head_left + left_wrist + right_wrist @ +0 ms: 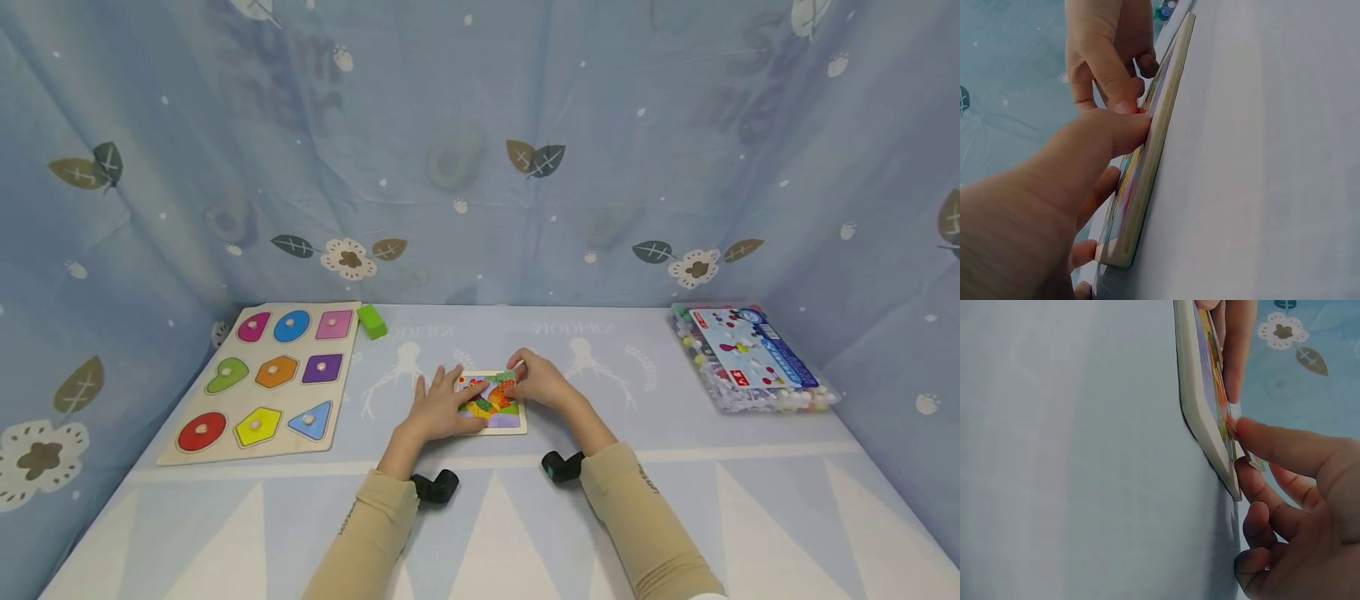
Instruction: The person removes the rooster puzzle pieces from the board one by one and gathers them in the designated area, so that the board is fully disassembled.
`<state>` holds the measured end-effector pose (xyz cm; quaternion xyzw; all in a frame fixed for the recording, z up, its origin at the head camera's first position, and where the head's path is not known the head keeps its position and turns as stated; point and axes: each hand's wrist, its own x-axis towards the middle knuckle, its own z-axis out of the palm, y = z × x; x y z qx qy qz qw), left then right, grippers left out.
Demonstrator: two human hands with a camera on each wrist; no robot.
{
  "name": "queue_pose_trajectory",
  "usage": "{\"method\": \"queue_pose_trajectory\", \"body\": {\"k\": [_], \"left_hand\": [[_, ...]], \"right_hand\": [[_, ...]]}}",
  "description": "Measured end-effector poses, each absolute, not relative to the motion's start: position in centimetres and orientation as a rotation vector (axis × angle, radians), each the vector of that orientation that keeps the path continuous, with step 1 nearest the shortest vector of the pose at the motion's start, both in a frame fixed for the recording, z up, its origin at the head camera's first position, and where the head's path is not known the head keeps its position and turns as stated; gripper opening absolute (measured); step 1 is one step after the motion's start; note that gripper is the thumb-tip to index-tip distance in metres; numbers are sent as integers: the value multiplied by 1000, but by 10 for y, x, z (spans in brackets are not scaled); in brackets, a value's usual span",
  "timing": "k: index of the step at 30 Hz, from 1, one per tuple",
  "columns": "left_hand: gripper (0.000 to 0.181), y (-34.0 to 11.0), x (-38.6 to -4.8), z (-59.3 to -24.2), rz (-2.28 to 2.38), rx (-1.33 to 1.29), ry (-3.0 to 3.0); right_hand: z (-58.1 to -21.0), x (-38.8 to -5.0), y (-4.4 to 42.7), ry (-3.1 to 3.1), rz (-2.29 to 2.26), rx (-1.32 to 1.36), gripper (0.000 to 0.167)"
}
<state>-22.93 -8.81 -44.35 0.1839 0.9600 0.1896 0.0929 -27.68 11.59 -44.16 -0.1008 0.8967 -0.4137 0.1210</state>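
A small jigsaw puzzle [492, 416] in a pale wooden tray, its picture brightly coloured, lies on the table between my hands. My left hand [437, 408] spreads over its left side. In the left wrist view the left thumb [1132, 130] presses on the picture, with other fingers near the tray's far edge. At the right side, my right hand [542, 380] pinches a thin puzzle piece [1256, 464] between thumb and fingers. The right wrist view shows this piece tilted up at the tray's rim [1200, 422]. Its picture side is mostly hidden by the fingers.
To the left lies a wooden shape board [247, 396] with coloured knobbed shapes. A green block [372, 322] sits by its upper right corner. A clear box of beads [753, 358] is at the far right. A patterned blue curtain [480, 150] hangs behind the table.
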Motion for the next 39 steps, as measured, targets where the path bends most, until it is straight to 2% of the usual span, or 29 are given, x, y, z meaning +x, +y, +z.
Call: {"method": "queue_pose_trajectory", "body": {"k": [13,39], "left_hand": [[64,-88,-228,-444,576,563,2851],[63,-89,-227,-441,606,574,2852]], "right_hand": [[-441,-273,135,2382,-1658,6,31],[-431,-260,191,2313,-1915,103,44]]}}
